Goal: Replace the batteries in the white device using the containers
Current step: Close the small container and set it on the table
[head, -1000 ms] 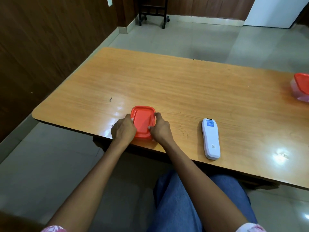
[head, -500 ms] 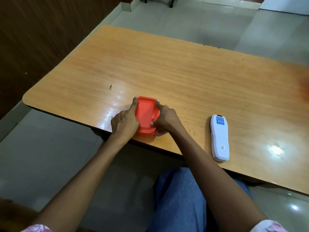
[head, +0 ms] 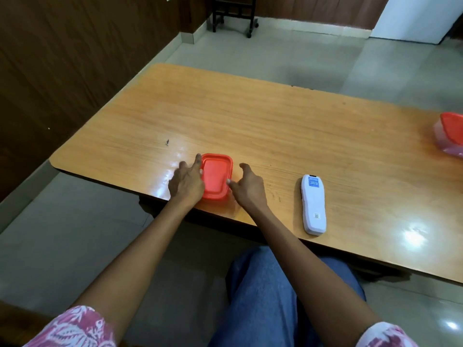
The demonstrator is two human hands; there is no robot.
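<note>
Batteries are not visible; the white device (head: pixel 313 204) lies flat near the front edge of a wooden table (head: pixel 275 126), label side up, well to the right of both hands. Nearer the table's left corner, 2 hands flank a red-lidded container (head: pixel 216 175): the left hand (head: pixel 186 182) rests against its left side with fingers spread, while the right hand (head: pixel 248 187) sits loosely open just beside its right edge, thumb tip at the lid's rim. A 2nd red-lidded container (head: pixel 451 136) sits at the far right, cut off by the frame.
</note>
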